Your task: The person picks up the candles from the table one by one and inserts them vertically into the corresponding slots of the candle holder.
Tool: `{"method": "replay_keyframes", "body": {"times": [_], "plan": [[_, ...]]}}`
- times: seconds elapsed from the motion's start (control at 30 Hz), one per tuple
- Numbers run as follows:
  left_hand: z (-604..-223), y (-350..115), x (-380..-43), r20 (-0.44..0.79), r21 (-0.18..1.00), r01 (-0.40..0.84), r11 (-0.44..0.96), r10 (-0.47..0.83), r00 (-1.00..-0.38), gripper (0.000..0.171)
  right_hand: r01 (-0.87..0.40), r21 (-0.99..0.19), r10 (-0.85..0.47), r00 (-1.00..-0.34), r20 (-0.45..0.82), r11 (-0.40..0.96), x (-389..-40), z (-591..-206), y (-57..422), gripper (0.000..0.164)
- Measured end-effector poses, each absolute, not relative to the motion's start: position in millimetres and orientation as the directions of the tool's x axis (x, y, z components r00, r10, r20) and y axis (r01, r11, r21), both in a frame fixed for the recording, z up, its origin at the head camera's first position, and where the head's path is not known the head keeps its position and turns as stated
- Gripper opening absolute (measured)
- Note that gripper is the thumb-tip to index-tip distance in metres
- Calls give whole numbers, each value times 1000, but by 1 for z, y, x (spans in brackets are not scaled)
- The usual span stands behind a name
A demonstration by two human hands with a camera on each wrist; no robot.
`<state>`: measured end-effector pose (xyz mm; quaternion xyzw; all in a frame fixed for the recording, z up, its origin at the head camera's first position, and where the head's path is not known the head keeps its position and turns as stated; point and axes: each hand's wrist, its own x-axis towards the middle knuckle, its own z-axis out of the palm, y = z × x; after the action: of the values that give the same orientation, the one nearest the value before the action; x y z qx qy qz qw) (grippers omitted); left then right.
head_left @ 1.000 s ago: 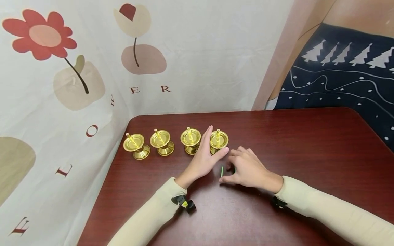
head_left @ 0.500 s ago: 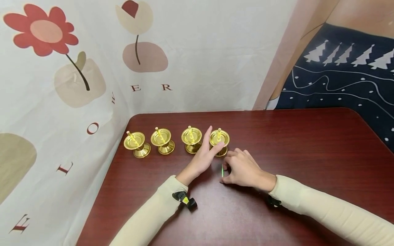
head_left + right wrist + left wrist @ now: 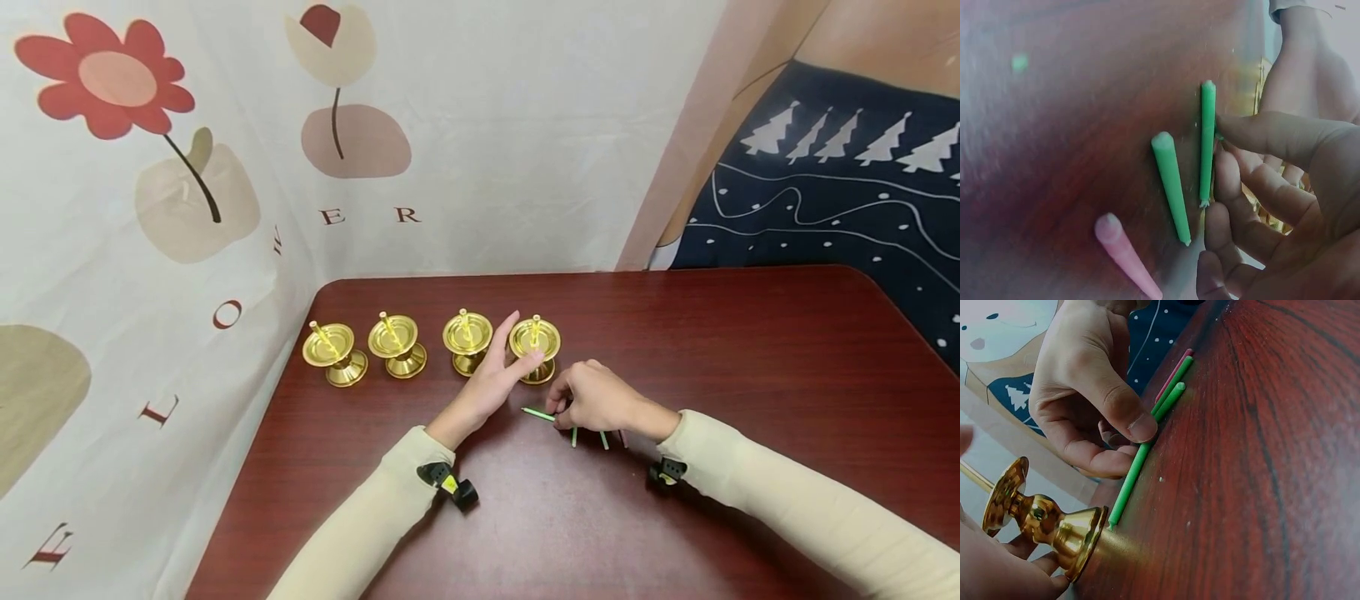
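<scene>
My right hand [image 3: 596, 396] pinches a thin green candle [image 3: 534, 412] between thumb and fingers, low over the table. The candle's wick end points left, near the base of the rightmost gold candle holder [image 3: 542, 337]. My left hand [image 3: 487, 392] lies beside that holder, index finger straight and thumb stretched across its front. In the left wrist view, fingertips [image 3: 1054, 581] of my left hand are at the base of the gold holder [image 3: 1044, 519]. Under my right hand lie two more green candles [image 3: 1208, 140] [image 3: 1172, 187] and a pink candle [image 3: 1127, 253].
To the left, three more gold candle holders [image 3: 467, 337] [image 3: 393, 342] [image 3: 330, 350] stand in a row, each with a gold upright in its dish. The dark red table [image 3: 712, 350] meets a flower-printed cloth [image 3: 510, 150] at the back.
My right hand has closed on the green candle, turned it to point left and drawn it over the table. My left thumb has moved in across the front of the rightmost holder.
</scene>
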<state>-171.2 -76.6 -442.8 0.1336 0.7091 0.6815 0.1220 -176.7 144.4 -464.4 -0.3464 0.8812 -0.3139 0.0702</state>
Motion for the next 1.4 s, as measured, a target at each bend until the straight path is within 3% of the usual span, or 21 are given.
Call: {"method": "replay_keyframes", "body": {"times": [0.13, 0.33, 0.7, 0.97, 1.4], "plan": [[-446, -77, -173, 18, 1000, 23, 8, 365, -931, 90, -507, -653, -655, -755, 21, 563, -176, -453, 142, 18], [-448, -77, -174, -8, 1000, -5, 10, 344, -939, 89, -494, -645, -642, -767, 6, 583, -183, -469, 143, 20], [-447, -77, -174, -15, 999, -1, 41, 349, -937, 88, -472, -650, -655, -754, -52, 596, -166, -420, 142, 19], [-451, -77, -178, 14, 996, 41, 75, 331, -944, 87, -513, -683, -677, -735, 38, 519, -171, -399, 162, 16], [-449, -74, -179, 4, 999, 21, 46, 330, -944, 85, -439, -765, -581, -807, 106, 470, -183, -381, 159, 17]]}}
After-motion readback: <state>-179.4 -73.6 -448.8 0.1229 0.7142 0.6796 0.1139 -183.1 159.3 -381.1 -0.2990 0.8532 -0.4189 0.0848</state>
